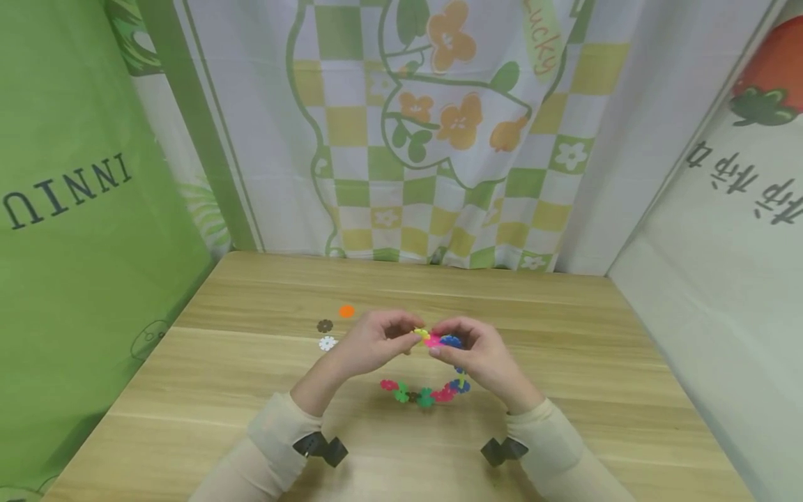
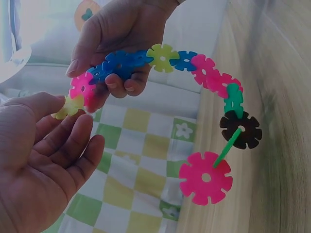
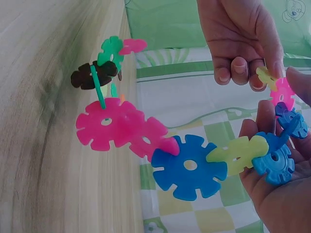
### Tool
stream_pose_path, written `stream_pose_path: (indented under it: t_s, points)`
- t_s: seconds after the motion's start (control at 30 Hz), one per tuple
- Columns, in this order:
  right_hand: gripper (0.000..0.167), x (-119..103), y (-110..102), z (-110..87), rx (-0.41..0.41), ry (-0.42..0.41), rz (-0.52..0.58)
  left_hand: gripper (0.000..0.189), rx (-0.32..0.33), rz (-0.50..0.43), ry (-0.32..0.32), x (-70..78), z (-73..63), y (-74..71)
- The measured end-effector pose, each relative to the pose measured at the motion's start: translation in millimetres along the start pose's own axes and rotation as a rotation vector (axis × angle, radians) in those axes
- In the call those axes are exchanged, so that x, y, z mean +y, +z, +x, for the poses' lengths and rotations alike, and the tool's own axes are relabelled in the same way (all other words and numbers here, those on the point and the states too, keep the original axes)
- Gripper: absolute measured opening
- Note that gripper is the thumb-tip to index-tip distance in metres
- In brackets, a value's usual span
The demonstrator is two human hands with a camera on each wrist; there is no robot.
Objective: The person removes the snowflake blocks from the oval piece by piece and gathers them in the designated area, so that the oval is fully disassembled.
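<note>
Both hands hold a chain of slotted plastic snowflake discs above the wooden table. My left hand [image 1: 380, 341] pinches a yellow snowflake disc [image 2: 69, 107] at the chain's upper end between thumb and fingers. That disc meets a pink snowflake disc [image 2: 83, 88], which my right hand [image 1: 478, 352] grips together with the blue discs [image 2: 119, 64] beside it. From the right hand the rest of the chain hangs in a curve: yellow, blue, pink, green and brown [image 2: 241, 129] discs, ending in a pink disc [image 2: 206, 177]. How deeply the yellow and pink slots interlock I cannot tell.
On the wooden table [image 1: 207, 390], left of the hands, lie three loose discs: orange [image 1: 347, 312], brown [image 1: 324, 325] and white [image 1: 327, 343]. A checked curtain [image 1: 401, 188] hangs behind the table's far edge. Green fabric [image 1: 75, 209] borders the left side.
</note>
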State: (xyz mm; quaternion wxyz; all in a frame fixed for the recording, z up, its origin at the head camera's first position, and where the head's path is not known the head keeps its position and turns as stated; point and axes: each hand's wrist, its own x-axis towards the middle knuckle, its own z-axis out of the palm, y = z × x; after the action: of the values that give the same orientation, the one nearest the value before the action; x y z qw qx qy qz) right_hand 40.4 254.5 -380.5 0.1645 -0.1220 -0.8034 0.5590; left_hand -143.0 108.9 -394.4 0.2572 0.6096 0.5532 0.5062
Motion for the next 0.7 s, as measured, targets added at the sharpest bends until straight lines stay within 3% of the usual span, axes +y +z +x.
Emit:
stream_pose_path:
  t_s: [0.47,0.7]
  points:
    - [0.025,4.5,1.5,0.7,-0.024,-0.032,0.004,0.020,-0.078,-0.004,0.016,-0.4,-0.1,1.2]
    - [0.024,5.3,1.7,0.8,-0.023,-0.035,-0.005,0.019,-0.087,-0.025,0.023,-3.0,-0.6,0.8]
